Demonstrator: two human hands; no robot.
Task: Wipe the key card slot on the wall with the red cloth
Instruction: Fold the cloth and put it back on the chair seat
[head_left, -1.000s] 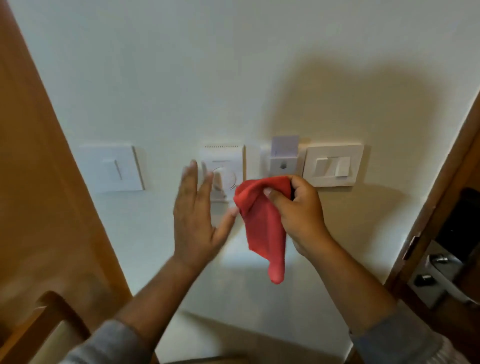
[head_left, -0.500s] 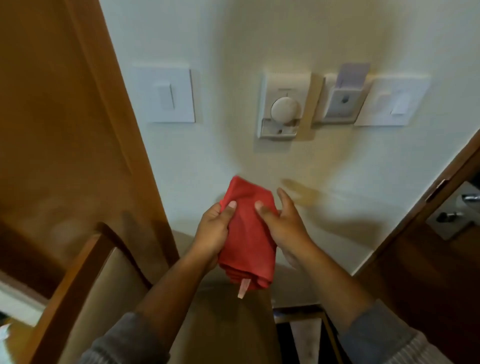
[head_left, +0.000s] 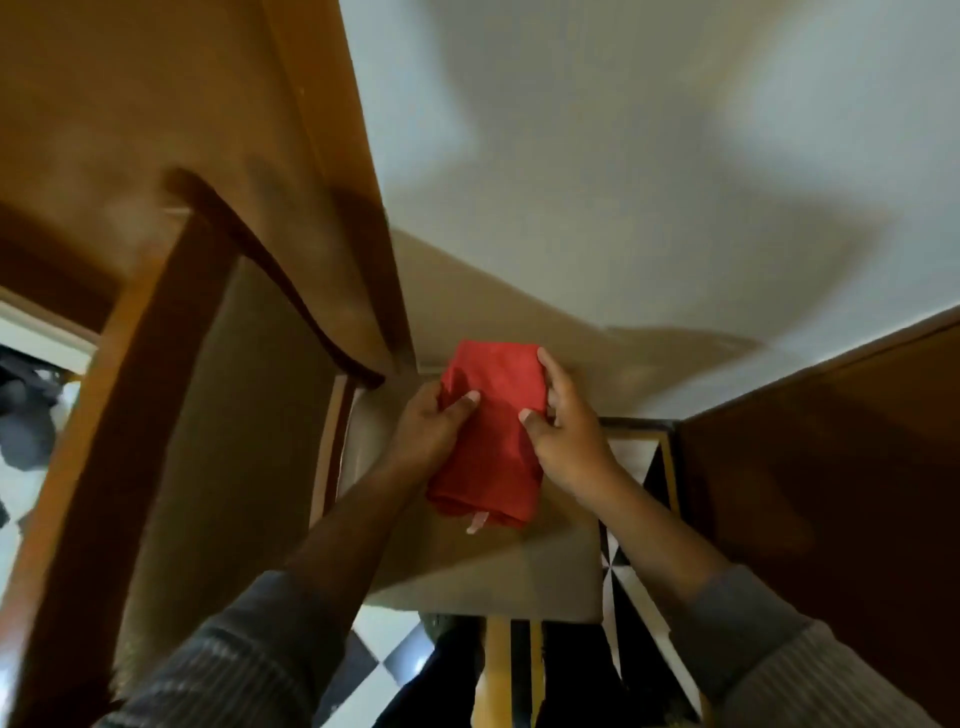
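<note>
Gripping folded red cloth (head_left: 491, 431), both hands (head_left: 563, 436).

We hold the cloth (head_left: 491, 431) between both hands: left hand (head_left: 426, 431) grips its left edge, right hand (head_left: 566, 436) its right, thumbs pressed on top.

Bare white plaster wall (head_left: 597, 156) open across far centre and right, tall brown wooden panel (head_left: 171, 93) blocking far left, dark wooden door (head_left: 831, 467) closing right side, beige cushioned wooden-framed chair (head_left: 218, 441) filling near left, narrow gap between chair and door
</note>
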